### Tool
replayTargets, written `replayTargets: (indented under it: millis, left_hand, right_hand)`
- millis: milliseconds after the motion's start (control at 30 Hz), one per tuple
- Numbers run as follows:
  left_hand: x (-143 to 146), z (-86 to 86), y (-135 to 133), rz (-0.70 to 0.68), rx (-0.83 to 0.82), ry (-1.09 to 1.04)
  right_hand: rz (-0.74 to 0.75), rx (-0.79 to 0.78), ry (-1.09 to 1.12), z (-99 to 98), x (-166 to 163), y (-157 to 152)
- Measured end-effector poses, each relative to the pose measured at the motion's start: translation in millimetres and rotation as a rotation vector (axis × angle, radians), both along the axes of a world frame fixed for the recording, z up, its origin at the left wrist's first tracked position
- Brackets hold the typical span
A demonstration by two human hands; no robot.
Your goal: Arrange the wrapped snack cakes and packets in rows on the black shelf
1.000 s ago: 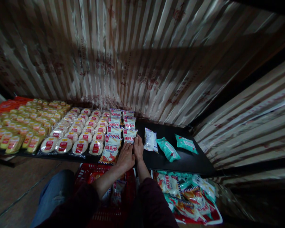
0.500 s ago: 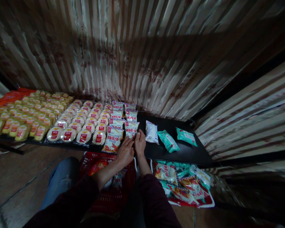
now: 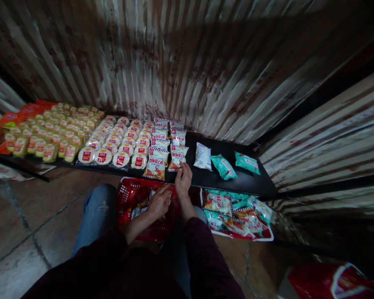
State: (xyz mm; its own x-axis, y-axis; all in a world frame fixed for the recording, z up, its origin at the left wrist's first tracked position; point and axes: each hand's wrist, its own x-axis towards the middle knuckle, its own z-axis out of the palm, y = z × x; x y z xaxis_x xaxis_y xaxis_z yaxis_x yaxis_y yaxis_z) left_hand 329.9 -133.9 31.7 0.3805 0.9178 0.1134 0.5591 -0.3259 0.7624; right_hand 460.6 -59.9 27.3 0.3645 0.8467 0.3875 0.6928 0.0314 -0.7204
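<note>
My right hand [image 3: 183, 181] is at the shelf's front edge, its bent fingers closed on the lower right corner of a white and orange snack bag [image 3: 178, 155]. That bag lies at the front of its row, with a similar snack bag [image 3: 156, 163] at its left. My left hand [image 3: 158, 202] hangs over a red basket [image 3: 124, 192] below the shelf, fingers stretched forward and holding nothing visible. Packets lie in this basket, partly hidden under the hand.
Rows of round white wrapped cakes [image 3: 121, 159] and yellow wrapped cakes [image 3: 50, 152] fill the black shelf's [image 3: 202, 177] left side. To the right lie a back-up white bag [image 3: 202, 156] and two green bags [image 3: 223, 167]. A second red basket [image 3: 266, 233] is full of bags.
My left hand has left the snack bag and dropped back over the red basket. The right hand stays at the bag's front edge. My view has shifted.
</note>
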Motion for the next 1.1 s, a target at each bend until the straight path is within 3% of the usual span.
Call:
replayTargets:
  millis: [500,933,1100]
  left_hand:
    - [-5,-13.3,-23,-0.025,-0.135,-0.011]
    - [-6,-15.8,-20,-0.036,-0.176,0.016]
    - [-13,-35.7,-20,0.017,-0.283,0.024]
  right_hand:
    - [-0.014,0.009,-0.018,-13.9,5,3]
    - [-0.006,0.027,-0.034,-1.7,6,9]
    - [0.023,0.107,-0.051,9.7,-3,-12]
